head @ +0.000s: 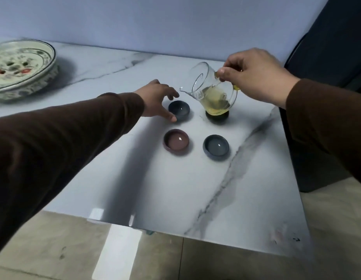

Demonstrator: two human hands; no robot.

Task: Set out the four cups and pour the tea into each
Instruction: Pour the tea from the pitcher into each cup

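The glass pitcher (213,91) of tea is held tilted by the right hand (254,75), its spout pointed leftward toward the dark cup (179,110), which is steadied just beneath the spread, empty left hand (157,100).

Left arm in a brown sleeve stretched forward, left hand (158,100) palm down with fingers spread and curled, thumb tip low, right arm in a matching sleeve bent inward, right hand (254,74) raised, thumb and fingers pinched closed
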